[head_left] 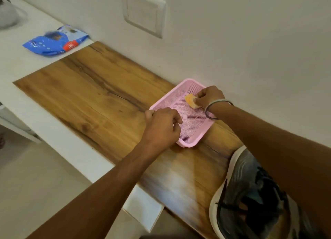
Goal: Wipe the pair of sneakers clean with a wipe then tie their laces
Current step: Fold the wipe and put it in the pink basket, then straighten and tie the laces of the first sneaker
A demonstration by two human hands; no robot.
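Observation:
A pink perforated tray (pixel 179 97) sits on the wooden board near the wall. My right hand (pixel 208 97) reaches into it and pinches an orange folded cloth (pixel 191 100). My left hand (pixel 161 127) grips the tray's near rim, fingers curled over the edge. A grey sneaker with a white sole and dark laces (pixel 250 194) lies at the lower right of the board, partly under my right forearm. A second sneaker cannot be made out apart from it. A blue pack of wipes (pixel 55 40) lies far left on the white counter.
The wooden board (pixel 100 95) covers part of a white counter (pixel 21 65) that runs along a white wall. A white wall plate (pixel 143 11) is set above the board. The floor drops away to the left of the counter edge.

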